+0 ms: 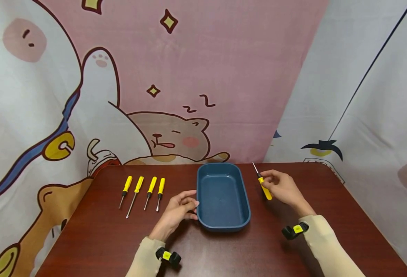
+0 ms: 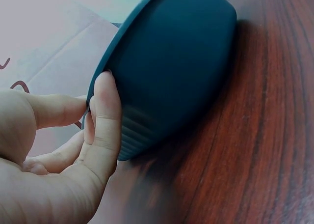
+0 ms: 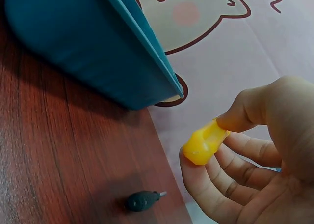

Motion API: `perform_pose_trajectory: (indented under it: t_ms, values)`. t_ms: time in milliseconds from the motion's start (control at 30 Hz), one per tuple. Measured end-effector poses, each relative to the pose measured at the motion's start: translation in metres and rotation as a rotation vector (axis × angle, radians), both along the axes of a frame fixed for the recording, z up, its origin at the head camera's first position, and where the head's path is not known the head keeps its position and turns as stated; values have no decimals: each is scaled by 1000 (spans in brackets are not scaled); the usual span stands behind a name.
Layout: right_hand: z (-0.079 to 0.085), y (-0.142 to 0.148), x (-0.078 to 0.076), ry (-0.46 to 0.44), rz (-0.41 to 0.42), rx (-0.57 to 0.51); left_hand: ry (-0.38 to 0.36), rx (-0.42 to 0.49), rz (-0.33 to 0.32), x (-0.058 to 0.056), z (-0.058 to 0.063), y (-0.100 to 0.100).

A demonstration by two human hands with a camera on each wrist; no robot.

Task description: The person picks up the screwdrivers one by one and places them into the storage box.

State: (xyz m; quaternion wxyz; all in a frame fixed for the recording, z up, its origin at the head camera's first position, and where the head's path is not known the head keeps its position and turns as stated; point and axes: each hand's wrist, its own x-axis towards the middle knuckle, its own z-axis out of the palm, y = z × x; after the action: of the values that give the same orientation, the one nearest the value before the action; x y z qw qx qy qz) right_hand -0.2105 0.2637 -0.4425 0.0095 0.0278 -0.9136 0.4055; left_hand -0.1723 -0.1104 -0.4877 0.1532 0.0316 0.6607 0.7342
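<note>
A blue rectangular plastic tray (image 1: 223, 227) stands on the table with nothing in it. My left hand (image 1: 179, 209) is at its left side, thumb at the rim and fingers against the outer wall, pinching the edge; the left wrist view shows this hand (image 2: 73, 135) close up. To the right of the tray my right hand (image 1: 281, 187) pinches a screwdriver (image 1: 266, 192) by its yellow handle, the metal shaft pointing up and away. From the right wrist, the handle's end (image 3: 202, 148) shows between thumb and fingers of that hand (image 3: 260, 160).
Several yellow-handled screwdrivers (image 1: 138, 185) lie in a row left of the tray, tips toward me. In the right wrist view a small dark object (image 3: 142, 201) with a pale tip shows over the brown table (image 3: 98, 160). A cartoon-printed curtain (image 1: 245, 77) hangs along the table's back edge.
</note>
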Motion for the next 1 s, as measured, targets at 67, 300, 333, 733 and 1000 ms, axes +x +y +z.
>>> perform_pose_trajectory:
  t_ms: [67, 300, 333, 733, 1000]
  values:
    - [0, -2, 0, 2, 0, 4, 0, 0, 1, 0, 0, 0]
    - [4, -12, -2, -1, 14, 0, -7, 5, 3, 0, 0, 0]
    - [4, -14, -2, -3, 20, -6, -8, 5, 2, 0, 0, 0]
    - [9, -30, -5, -4, 48, -2, -1, 3, 0, -1, -1, 0]
    - [11, -40, -7, -4, 65, -4, -4, 0, 3, 0, -1, -1]
